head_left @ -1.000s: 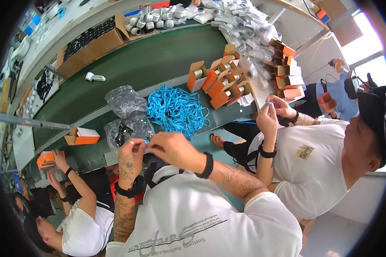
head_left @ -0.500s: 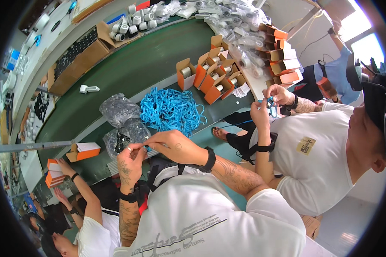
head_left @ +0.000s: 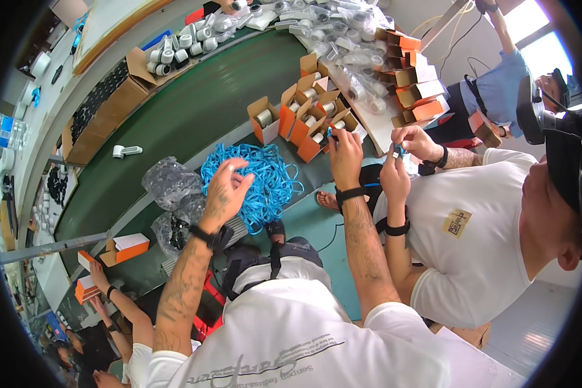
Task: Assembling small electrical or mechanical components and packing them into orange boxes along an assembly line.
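My left hand (head_left: 226,193) is raised over the heap of bright blue straps (head_left: 271,187), thumb and fingers apart and nothing seen in it. My right hand (head_left: 346,154) is closed in a pinch beside the open orange-and-brown boxes, with a bit of blue strap (head_left: 331,133) showing at its fingertips; the rest is hidden. White cylindrical parts (head_left: 264,118) sit inside those boxes (head_left: 309,143). Grey plastic bags (head_left: 169,181) lie left of the heap, one holding small dark pieces.
A co-worker on my right pinches a small blue strap piece (head_left: 397,154). Bagged white devices (head_left: 355,52) pile up at the far end. On the green belt (head_left: 194,103) lies one white device (head_left: 126,150). A carton of black parts (head_left: 103,103) stands beyond; a metal bar (head_left: 55,244) crosses at left.
My hands were together above the bags. They have parted: the left has moved up over the blue heap, opened, and the right has gone right to the boxes with the strap.
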A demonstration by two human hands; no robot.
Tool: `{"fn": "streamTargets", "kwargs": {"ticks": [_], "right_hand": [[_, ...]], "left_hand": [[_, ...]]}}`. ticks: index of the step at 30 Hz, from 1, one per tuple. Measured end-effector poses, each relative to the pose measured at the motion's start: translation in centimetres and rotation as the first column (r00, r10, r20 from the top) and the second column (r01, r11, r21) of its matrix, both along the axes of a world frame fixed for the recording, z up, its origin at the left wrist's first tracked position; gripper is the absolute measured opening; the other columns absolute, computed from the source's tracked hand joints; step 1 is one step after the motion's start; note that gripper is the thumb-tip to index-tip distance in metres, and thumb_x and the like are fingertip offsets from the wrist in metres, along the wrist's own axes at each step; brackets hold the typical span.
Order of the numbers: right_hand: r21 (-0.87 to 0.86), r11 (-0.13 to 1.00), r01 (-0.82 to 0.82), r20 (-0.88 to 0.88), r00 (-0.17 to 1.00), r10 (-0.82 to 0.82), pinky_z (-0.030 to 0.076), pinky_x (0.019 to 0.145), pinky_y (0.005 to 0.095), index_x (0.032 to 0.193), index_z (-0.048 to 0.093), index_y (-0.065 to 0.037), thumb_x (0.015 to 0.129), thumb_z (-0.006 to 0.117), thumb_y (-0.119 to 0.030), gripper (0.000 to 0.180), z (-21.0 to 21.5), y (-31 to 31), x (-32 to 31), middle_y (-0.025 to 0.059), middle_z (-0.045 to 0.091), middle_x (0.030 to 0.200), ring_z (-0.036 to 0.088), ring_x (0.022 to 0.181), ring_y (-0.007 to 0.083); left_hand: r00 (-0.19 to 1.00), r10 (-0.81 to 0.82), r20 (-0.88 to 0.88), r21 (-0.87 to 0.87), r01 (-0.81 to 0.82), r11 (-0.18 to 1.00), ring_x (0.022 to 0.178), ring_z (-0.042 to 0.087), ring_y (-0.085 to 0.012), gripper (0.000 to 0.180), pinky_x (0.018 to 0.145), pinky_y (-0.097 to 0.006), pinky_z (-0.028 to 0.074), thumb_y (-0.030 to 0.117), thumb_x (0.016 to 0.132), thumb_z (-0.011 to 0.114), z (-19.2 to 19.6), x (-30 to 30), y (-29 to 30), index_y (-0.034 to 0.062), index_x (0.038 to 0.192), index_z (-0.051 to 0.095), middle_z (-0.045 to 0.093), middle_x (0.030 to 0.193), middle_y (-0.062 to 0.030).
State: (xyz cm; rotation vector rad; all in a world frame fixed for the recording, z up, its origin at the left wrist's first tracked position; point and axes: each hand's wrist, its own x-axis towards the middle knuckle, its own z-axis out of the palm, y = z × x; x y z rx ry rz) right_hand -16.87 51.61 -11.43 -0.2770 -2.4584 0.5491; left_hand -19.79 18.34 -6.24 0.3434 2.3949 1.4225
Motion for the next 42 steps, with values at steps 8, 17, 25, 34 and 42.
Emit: {"fn": "streamTargets", "kwargs": {"ticks": [8, 17, 25, 34, 42], "right_hand": [[0.065, 0.985, -0.16, 0.215, 0.966, 0.143, 0.059, 0.096, 0.0458, 0.12, 0.071, 0.002, 0.088, 0.07, 0.003, 0.032, -4.8, -0.5, -2.9, 0.0166, 0.065, 0.11, 0.068, 0.114, 0.037], [0.09, 0.988, -0.125, 0.264, 0.96, 0.098, 0.052, 0.097, 0.0504, 0.121, 0.072, -0.009, 0.092, 0.071, -0.007, 0.029, -5.3, -6.4, -0.5, 0.0179, 0.075, 0.112, 0.067, 0.112, 0.042], [0.008, 0.971, -0.238, 0.178, 0.956, 0.233, 0.051, 0.088, 0.0531, 0.11, 0.069, 0.001, 0.097, 0.075, -0.006, 0.016, 11.2, -19.9, 4.6, 0.0182, 0.071, 0.099, 0.063, 0.099, 0.0402], [-0.131, 0.481, -0.867, 0.084, 0.474, 0.877, 0.053, 0.084, 0.0464, 0.101, 0.071, -0.001, 0.09, 0.084, 0.001, 0.018, 13.4, -49.0, 2.7, 0.0133, 0.069, 0.097, 0.064, 0.095, 0.0355], [-0.086, 0.08, -0.993, 0.126, 0.069, 0.99, 0.057, 0.084, 0.0506, 0.105, 0.066, -0.005, 0.097, 0.073, -0.008, 0.011, 2.8, -72.9, -1.1, 0.0143, 0.07, 0.099, 0.066, 0.102, 0.0383]], "left_hand": [[0.778, -0.235, -0.583, -0.315, 0.05, 0.948, 0.115, 0.069, -0.0406, 0.05, 0.098, -0.052, 0.06, 0.019, 0.099, 0.072, -6.8, -9.8, 6.0, 0.002, 0.145, 0.059, 0.056, 0.152, -0.0188], [0.898, -0.085, -0.431, -0.297, -0.053, 0.953, 0.099, 0.076, -0.0406, 0.019, 0.084, -0.053, 0.063, 0.019, 0.101, 0.063, -9.9, -10.5, 2.3, 0.0044, 0.099, 0.076, 0.07, 0.109, -0.0198], [0.822, 0.113, -0.558, -0.13, -0.221, 0.967, 0.091, 0.07, -0.0309, 0.009, 0.074, -0.046, 0.061, 0.014, 0.099, 0.073, 2.1, 2.1, -14.9, 0.0071, 0.094, 0.071, 0.06, 0.093, -0.0095], [0.536, 0.722, -0.437, -0.16, -0.837, 0.524, 0.067, 0.071, -0.0211, 0.013, 0.062, -0.036, 0.057, 0.007, 0.091, 0.085, 8.2, 24.0, -39.5, 0.006, 0.102, 0.078, 0.067, 0.088, -0.0073], [0.269, 0.804, -0.531, -0.191, -0.962, 0.196, 0.076, 0.072, -0.0358, 0.01, 0.071, -0.044, 0.057, 0.008, 0.096, 0.078, 0.4, 27.1, -56.6, 0.0017, 0.103, 0.076, 0.067, 0.09, -0.0162]]}}
